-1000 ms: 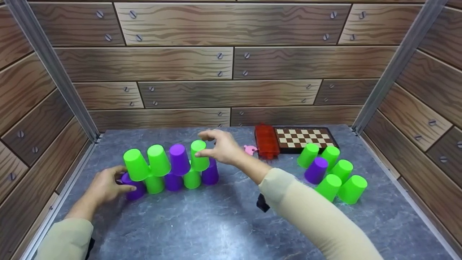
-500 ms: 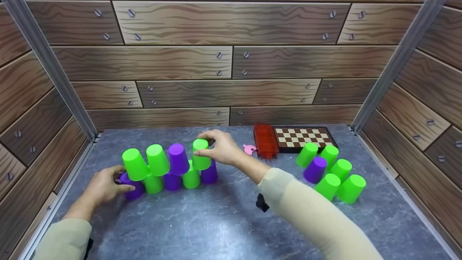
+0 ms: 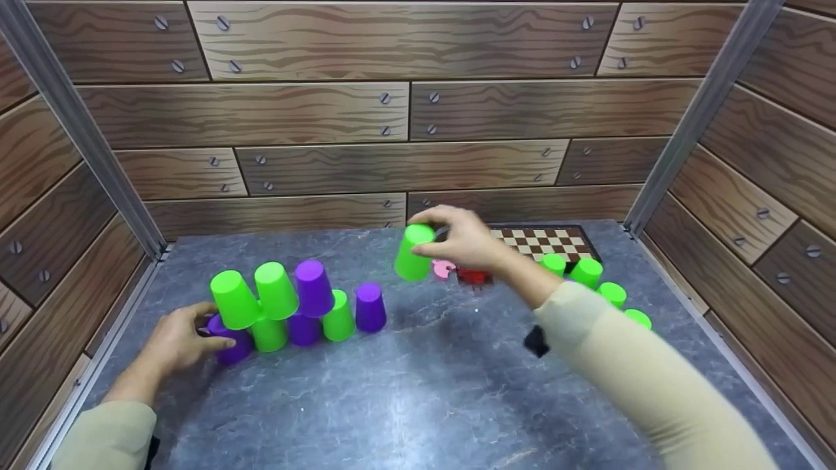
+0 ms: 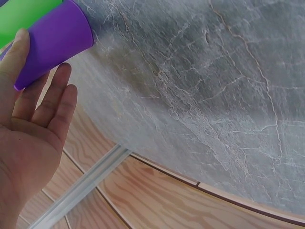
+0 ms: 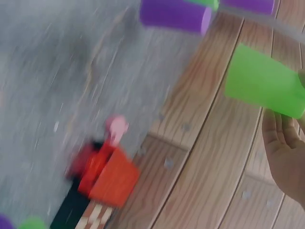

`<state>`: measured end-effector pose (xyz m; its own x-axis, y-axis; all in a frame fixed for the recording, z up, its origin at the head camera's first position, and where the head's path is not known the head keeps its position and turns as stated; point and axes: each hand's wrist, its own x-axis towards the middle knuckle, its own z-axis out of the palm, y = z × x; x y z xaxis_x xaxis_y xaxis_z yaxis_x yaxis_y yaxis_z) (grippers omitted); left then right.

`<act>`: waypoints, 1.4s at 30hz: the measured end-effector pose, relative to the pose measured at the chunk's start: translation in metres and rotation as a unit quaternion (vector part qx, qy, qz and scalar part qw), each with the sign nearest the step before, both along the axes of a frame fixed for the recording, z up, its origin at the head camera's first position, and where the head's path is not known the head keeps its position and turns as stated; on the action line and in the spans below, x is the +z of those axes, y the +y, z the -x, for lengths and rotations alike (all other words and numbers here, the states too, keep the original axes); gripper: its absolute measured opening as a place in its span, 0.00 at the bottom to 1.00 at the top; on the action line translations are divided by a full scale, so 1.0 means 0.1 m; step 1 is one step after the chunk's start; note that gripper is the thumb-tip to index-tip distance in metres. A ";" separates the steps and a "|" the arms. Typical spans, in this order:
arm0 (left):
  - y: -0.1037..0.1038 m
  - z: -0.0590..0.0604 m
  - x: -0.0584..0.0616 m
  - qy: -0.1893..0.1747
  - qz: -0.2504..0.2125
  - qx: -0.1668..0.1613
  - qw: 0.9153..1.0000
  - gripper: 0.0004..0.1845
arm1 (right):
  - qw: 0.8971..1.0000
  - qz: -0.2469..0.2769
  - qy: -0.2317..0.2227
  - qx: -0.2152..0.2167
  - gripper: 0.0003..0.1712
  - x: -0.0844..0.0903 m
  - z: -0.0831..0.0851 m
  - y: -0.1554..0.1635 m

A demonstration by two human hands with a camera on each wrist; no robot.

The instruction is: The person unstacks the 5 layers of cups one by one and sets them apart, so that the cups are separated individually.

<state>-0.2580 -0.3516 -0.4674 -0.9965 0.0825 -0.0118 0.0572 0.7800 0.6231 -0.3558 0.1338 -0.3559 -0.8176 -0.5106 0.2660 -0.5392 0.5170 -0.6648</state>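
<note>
Counter (image 3: 405,398): grey marbled slab, walled on three sides by wood-plank panels with metal posts (image 3: 692,117) at the back corners.

Cup wall (image 3: 294,307): green and purple cups, upside down, two tiers, at the counter's back left. Landmark for what follows.

Left hand (image 3: 173,339): at the wall's left end, grip resting with fingers loosely around the bottom purple cup (image 3: 228,343); the wrist view shows the fingers straight beside it, so not clenched.

Right hand (image 3: 467,238): raised right of the wall, grip pinching a green cup (image 3: 413,252) near its closed end, held in the air above the counter.

Loose cups (image 3: 597,287): a cluster well right of the wall, partly behind the right sleeve.

Chessboard (image 3: 542,238), red box (image 3: 473,275), small pink piece (image 3: 444,267): back right of the wall.

Open counter: the whole near half, in front of the wall.
</note>
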 end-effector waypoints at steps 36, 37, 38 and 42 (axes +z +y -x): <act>0.00 0.00 -0.02 0.007 0.003 0.001 1.000 0.38 | 0.979 -0.179 -0.083 -0.049 0.30 -0.59 0.29 1.63; 0.00 0.00 -0.01 0.006 0.003 0.001 1.000 0.38 | 0.979 -0.178 -0.087 -0.052 0.30 -0.61 0.30 1.63; 0.00 0.00 -0.01 0.006 0.003 0.002 1.000 0.38 | 0.979 -0.178 -0.089 -0.053 0.30 -0.62 0.30 1.63; 0.00 0.00 -0.02 0.009 0.002 0.001 1.000 0.38 | 0.977 -0.175 -0.107 -0.057 0.31 -0.65 0.30 1.64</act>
